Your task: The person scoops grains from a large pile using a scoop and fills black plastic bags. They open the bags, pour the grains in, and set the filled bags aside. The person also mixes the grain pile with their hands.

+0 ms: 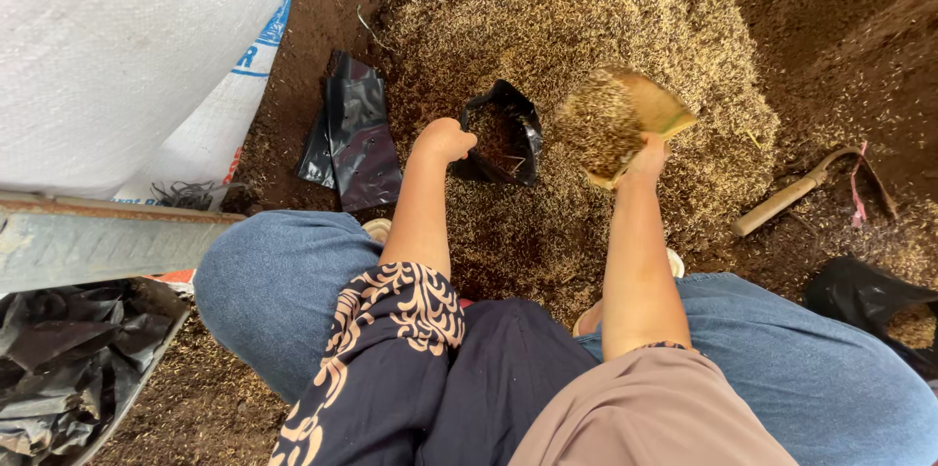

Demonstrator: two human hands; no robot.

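Large white woven plastic sack (127, 46), blue and red printing on its lower edge, filling the 10 o'clock corner.
Broad mound of pale golden rice husk (547, 26) on dark brown soil floor (840, 36), spread from centre toward 12 and 2 o'clock.
Grey metal rail (98, 241) at 9 o'clock; below it, at 8 o'clock, a heap of crumpled black plastic (68, 349).
Flat stack of black plastic grow bags (357, 139), at 11 o'clock of the left hand, lying on the soil.
Another black plastic bag (865, 295), at 4 o'clock, partly out of view.
Wooden-handled tool (791, 197) with a red cord, at 3 o'clock, lying on the husk edge.
Small open black plastic grow bag (503, 139), at centre, upright on the husk, partly filled.
Tan scoop (625, 119) heaped with husk, tilted, just at 3 o'clock of the open bag.
Left hand (445, 139) clenched on the open bag's rim.
Right hand (647, 158) grasping the scoop from below.
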